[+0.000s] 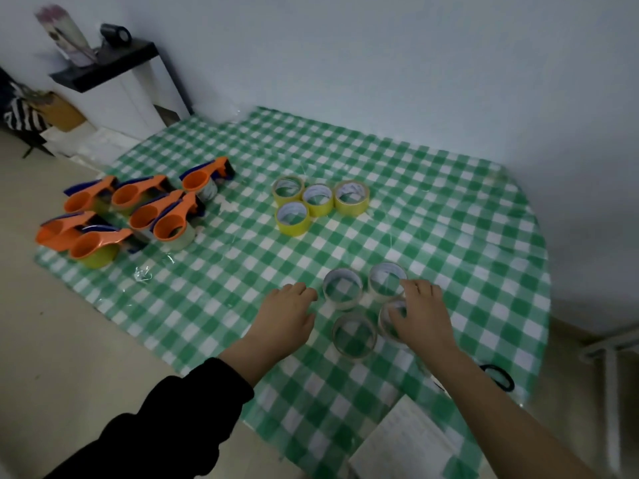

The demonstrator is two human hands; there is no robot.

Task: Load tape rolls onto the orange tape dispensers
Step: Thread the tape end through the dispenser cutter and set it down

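Fingers of right hand spread over two clear rolls. Fingertips touch the rim of the far-right roll, and the thumb sits at the rim of the near-right roll, which the palm half covers. Cannot tell whether it grips. Left hand lies just left of the four clear rolls, palm down, fingers loosely bent and holding nothing. Black sleeve on the left arm; right arm bare.

Nearest: white paper at the cloth's near edge. A black hair band lies near the rounded right edge.

Clear rolls stand two by two, close together, on the green checked cloth. A wide bare strip of cloth runs right of them to the edge.

Further out: four yellow rolls, touching, with bare cloth between them and the clear ones.

Far left: orange dispensers crowded at the cloth's left edge, several already holding rolls. Open cloth lies between them and the left hand.

Beyond: wall and, at far left, a dark shelf.
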